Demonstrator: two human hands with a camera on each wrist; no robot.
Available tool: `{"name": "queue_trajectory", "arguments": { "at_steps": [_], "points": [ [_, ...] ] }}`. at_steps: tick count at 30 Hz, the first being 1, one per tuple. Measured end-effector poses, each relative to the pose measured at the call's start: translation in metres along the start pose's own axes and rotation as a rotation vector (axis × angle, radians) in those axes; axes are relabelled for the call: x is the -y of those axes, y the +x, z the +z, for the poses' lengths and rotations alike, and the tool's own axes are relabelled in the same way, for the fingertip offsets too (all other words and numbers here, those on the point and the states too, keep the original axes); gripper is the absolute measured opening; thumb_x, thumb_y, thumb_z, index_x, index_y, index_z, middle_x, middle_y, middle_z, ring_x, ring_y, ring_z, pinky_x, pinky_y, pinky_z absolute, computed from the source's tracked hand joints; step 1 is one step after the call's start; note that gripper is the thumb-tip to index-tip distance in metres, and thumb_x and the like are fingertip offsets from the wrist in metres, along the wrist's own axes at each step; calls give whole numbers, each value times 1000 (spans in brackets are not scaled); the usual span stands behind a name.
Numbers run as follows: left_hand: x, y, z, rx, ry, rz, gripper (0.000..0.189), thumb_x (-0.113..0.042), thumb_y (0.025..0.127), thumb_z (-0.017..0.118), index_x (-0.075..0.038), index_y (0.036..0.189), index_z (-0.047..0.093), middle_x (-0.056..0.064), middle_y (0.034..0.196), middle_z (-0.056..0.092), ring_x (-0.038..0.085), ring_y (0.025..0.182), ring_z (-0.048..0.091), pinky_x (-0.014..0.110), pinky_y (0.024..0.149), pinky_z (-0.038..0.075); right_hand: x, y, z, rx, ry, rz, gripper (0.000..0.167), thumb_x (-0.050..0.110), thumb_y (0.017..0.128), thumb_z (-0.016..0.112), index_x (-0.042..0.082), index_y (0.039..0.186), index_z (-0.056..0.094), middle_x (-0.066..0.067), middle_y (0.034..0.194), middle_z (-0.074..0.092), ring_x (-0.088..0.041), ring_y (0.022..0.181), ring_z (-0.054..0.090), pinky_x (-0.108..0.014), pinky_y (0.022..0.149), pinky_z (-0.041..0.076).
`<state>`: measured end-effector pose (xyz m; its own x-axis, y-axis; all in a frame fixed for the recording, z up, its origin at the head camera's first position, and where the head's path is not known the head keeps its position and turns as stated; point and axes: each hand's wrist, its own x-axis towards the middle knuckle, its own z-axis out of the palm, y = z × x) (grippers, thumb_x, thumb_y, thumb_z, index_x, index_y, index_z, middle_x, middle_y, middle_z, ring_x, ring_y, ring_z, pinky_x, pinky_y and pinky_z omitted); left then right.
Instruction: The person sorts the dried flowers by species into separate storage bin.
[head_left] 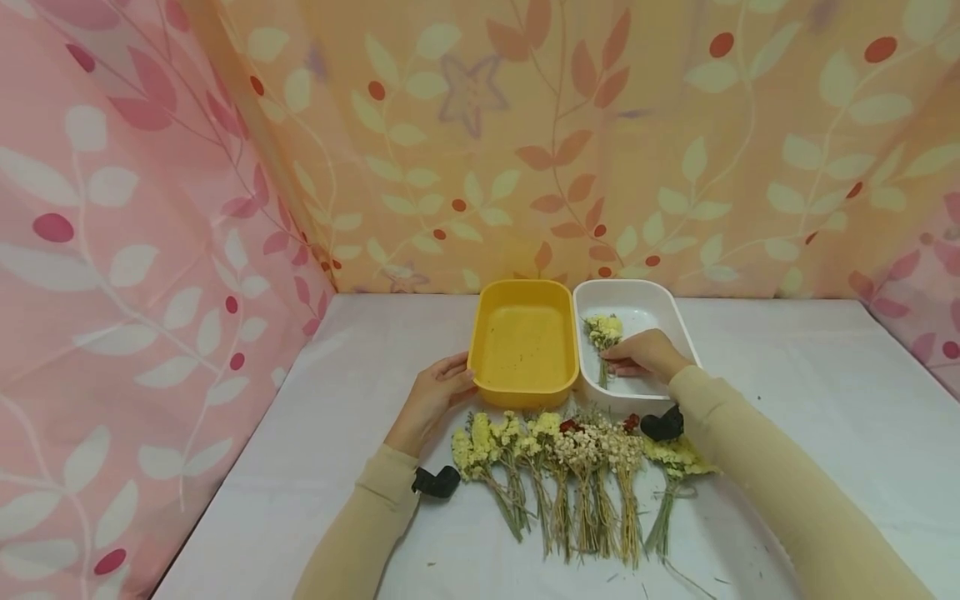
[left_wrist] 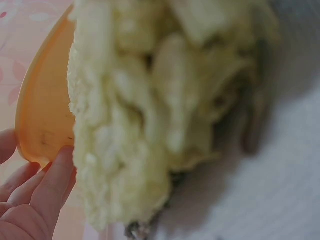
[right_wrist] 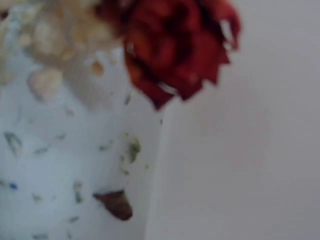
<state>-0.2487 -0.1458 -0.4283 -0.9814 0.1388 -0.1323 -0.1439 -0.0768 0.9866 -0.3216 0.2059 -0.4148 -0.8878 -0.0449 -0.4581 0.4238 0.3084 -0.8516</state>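
Observation:
My right hand (head_left: 647, 354) pinches the stems of a small bunch of dried yellow flowers (head_left: 603, 329) inside the white tray (head_left: 637, 319), near its left wall. My left hand (head_left: 433, 396) touches the outside of the yellow tray (head_left: 525, 390) at its front left corner, its fingers (left_wrist: 54, 182) fairly straight against the tray in the left wrist view. Both trays stand side by side, and the yellow one holds only a few tiny crumbs. A blurred red dried rose (right_wrist: 175, 47) fills the top of the right wrist view, hiding the right hand's grip there.
In front of the trays lies a row of dried bunches, yellow ones (head_left: 480, 446) at left and cream ones (head_left: 585, 450) in the middle. Another yellow bunch (head_left: 675, 458) lies by the right sleeve. Loose bits are scattered on the white tablecloth (head_left: 450, 550). Patterned curtains (head_left: 570, 150) stand behind.

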Motion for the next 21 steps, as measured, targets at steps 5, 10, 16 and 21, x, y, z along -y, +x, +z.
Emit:
{"name": "queue_trajectory", "arguments": {
  "at_steps": [5, 10, 16, 21],
  "points": [
    [1, 0, -1, -11, 7, -5, 51, -7, 99, 60, 2, 147, 45, 23, 147, 51, 38, 133, 53, 39, 102, 56, 0, -3, -1, -7, -11, -31, 20, 14, 88, 76, -3, 100, 74, -1, 65, 74, -9, 57, 71, -23, 62, 63],
    [2, 0, -1, -3, 0, -3, 51, -6, 99, 59, 2, 147, 44, 24, 146, 51, 39, 132, 54, 40, 103, 55, 2, -13, -4, -22, -40, -98, 36, 14, 89, 75, -11, 115, 69, -3, 70, 76, -10, 62, 73, -25, 66, 64],
    [1, 0, -1, -9, 27, 4, 50, -7, 100, 59, 2, 147, 44, 24, 146, 51, 38, 132, 54, 40, 102, 56, 7, -31, -9, 4, -101, -197, 43, 16, 94, 69, -14, 125, 62, -2, 82, 79, -5, 73, 74, -24, 75, 63],
    [1, 0, -1, -11, 31, -4, 50, -10, 100, 60, -1, 147, 46, 22, 146, 52, 37, 130, 56, 41, 103, 55, 11, -45, -13, 32, -65, -243, 46, 15, 96, 67, -16, 128, 57, -3, 89, 79, -5, 79, 75, -27, 84, 62]
  ]
}}
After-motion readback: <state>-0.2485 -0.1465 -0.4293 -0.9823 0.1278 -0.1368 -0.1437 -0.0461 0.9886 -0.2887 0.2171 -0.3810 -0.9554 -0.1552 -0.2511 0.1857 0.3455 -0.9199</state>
